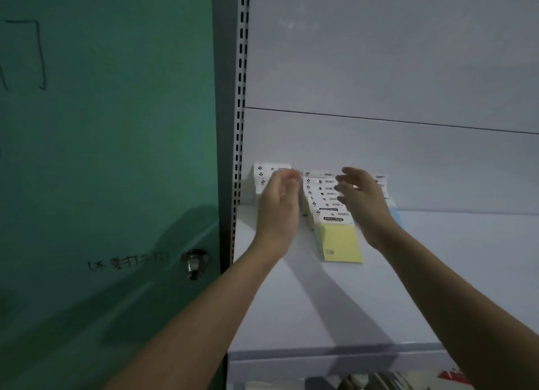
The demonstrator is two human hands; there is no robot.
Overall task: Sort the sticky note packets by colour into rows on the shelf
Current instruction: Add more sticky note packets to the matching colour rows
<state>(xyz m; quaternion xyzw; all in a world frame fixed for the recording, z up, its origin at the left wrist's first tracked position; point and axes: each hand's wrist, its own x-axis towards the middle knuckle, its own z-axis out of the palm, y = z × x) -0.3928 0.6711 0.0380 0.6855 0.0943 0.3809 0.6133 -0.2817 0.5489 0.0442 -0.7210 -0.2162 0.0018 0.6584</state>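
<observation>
A row of yellow sticky note packets (339, 239) runs from the back panel toward me on the white shelf (437, 273), overlapping like tiles. To its left a row with white header cards (264, 175) stands behind my left hand (278, 211), its colour hidden. A pale blue row (397, 214) lies to the right, mostly covered by my right hand (363, 202). Both hands hover on either side of the yellow row, fingers loosely spread and blurred. Neither holds a packet.
A green door (116, 156) with a metal knob (194, 262) borders the shelf on the left, past a slotted upright (240, 97). The shelf's front lip (335, 356) is near me; dim items lie below it.
</observation>
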